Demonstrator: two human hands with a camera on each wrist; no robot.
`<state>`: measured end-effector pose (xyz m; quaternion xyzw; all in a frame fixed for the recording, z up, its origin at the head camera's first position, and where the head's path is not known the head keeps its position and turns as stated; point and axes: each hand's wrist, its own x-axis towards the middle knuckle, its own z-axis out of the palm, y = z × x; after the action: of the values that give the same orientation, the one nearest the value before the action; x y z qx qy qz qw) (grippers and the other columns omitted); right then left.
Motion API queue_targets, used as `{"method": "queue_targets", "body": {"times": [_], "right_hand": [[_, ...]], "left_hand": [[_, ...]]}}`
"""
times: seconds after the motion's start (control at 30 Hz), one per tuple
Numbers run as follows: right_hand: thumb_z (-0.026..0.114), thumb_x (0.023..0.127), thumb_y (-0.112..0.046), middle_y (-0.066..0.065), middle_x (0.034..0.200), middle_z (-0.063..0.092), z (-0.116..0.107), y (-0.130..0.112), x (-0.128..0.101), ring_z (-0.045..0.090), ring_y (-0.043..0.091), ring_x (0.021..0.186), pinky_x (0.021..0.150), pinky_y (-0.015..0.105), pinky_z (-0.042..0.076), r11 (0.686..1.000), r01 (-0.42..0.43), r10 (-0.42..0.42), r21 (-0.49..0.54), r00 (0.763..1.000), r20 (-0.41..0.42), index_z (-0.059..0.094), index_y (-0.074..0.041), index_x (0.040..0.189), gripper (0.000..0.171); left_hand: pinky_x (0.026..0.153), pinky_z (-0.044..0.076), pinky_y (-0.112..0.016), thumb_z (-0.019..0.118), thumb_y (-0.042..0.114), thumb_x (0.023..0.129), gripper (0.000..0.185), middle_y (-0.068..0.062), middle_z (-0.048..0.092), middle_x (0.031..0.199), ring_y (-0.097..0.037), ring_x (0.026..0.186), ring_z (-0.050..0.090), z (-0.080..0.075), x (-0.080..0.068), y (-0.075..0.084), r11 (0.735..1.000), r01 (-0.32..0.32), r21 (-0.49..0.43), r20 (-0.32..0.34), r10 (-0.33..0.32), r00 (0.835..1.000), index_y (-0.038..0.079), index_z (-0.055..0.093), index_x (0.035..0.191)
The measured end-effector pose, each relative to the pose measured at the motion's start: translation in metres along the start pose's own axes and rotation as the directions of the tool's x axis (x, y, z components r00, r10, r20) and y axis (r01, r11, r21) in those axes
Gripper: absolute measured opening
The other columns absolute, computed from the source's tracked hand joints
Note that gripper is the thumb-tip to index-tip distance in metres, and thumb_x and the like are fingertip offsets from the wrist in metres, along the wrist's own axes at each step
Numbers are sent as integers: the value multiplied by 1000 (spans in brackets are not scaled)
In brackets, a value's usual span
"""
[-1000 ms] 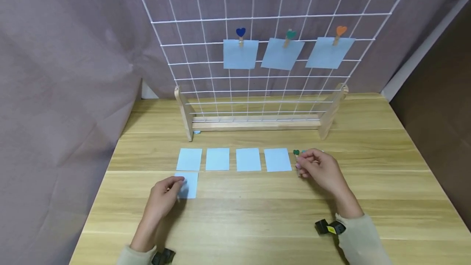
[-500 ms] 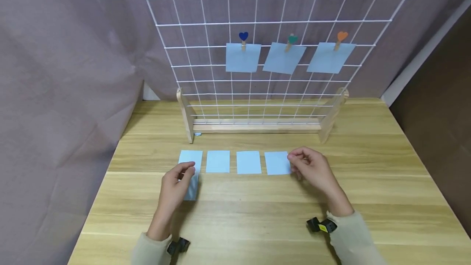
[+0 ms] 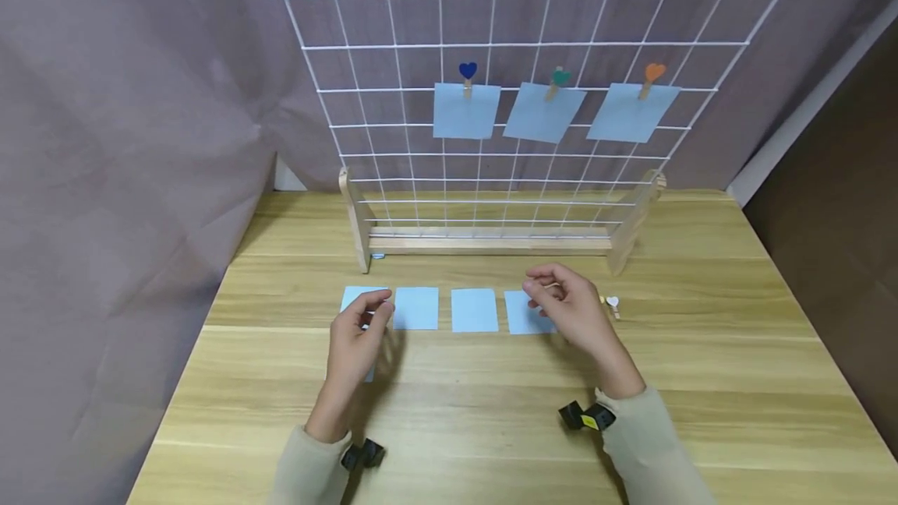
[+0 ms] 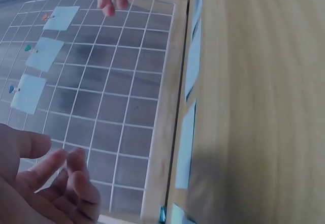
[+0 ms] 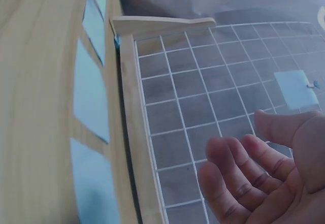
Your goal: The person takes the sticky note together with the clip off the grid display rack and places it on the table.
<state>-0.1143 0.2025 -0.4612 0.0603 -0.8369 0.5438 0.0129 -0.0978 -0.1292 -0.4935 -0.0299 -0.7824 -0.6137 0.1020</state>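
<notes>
Over the leftmost blue paper squares (image 3: 361, 298) hovers my left hand (image 3: 356, 343), its fingers loosely bent. The left wrist view shows nothing between its thumb and fingers (image 4: 76, 176). My right hand (image 3: 574, 310) floats above the rightmost square in the row (image 3: 522, 319), partly covering it; in the right wrist view its relaxed fingers (image 5: 238, 173) hold nothing. Two middle squares, one left (image 3: 417, 309) and one right (image 3: 474, 310), lie flat between the hands. Just right of my right hand, a clothespin with a white heart (image 3: 613, 305) lies on the table.
Behind the row stands a white wire grid (image 3: 505, 178) in a wooden base (image 3: 491, 244). Heart-topped clothespins hold three blue squares on it: blue heart (image 3: 468, 69), green heart (image 3: 560, 77), orange heart (image 3: 655, 72). A small blue item (image 3: 378, 256) lies by the base's left foot.
My left hand has moved right and farther in over the left squares. My right hand has shifted left from the clothespins to the rightmost square, and the white-heart clothespin now shows. The camera view has shifted slightly.
</notes>
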Motion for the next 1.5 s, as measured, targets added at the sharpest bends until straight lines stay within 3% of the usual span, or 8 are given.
{"method": "queue_targets", "body": {"times": [0.17,0.37,0.53,0.63,0.9,1.03,1.3,1.5], "right_hand": [[67,106,-16,20,113,69,4,-5,7,72,22,85,70,31,63,1000,9,-9,14,999,-34,68,3,125,27],[66,107,-19,17,113,71,4,-10,14,70,17,85,70,32,63,999,35,-37,-27,996,-78,69,-1,122,24],[65,107,-17,21,121,68,5,-14,20,71,15,86,71,36,64,998,52,-51,17,997,-63,69,1,124,26],[64,107,-15,24,126,66,5,-17,25,71,16,88,71,33,63,997,64,-61,51,997,-49,67,4,126,27],[63,108,-14,21,123,65,7,-30,39,71,22,90,75,36,64,992,75,-74,98,997,-14,66,5,130,29],[62,108,-13,19,121,66,6,-37,46,71,25,89,73,36,64,992,96,-95,87,995,-18,66,5,129,28],[61,108,-15,20,119,68,-5,-54,58,70,11,84,69,26,61,987,144,-141,64,989,-51,66,6,129,30],[61,109,-20,18,119,68,-18,-66,67,69,10,85,71,29,61,985,164,-161,50,985,-63,66,3,131,32]], "left_hand": [[61,58,-30,70,6,101,17,-26,73,98,-21,69,66,8,8,4,998,-18,-54,-18,17,1000,-1,75,117],[61,55,-21,70,7,101,18,-21,74,98,-20,69,66,15,16,12,997,-46,-62,-21,45,999,-2,74,116],[62,54,-20,70,8,102,18,-19,74,99,-31,71,67,18,20,13,996,-61,-62,-20,59,998,0,74,117],[61,53,-21,69,10,103,19,-17,74,100,-31,71,67,19,23,13,996,-65,-65,-22,64,998,1,73,119],[58,53,-20,67,7,102,18,-16,73,101,-43,71,66,17,36,18,994,-83,-65,-45,80,996,-1,73,118],[60,54,-20,66,5,103,19,-17,72,103,-38,71,66,15,45,23,992,-107,-66,-38,104,994,0,72,120],[63,58,-25,65,3,103,19,-18,72,106,-24,70,63,19,64,40,981,-164,-106,-51,159,986,-4,71,120],[62,57,-23,65,3,102,20,-18,73,108,-17,67,63,24,72,48,977,-177,-117,-63,171,983,-5,71,120]]}}
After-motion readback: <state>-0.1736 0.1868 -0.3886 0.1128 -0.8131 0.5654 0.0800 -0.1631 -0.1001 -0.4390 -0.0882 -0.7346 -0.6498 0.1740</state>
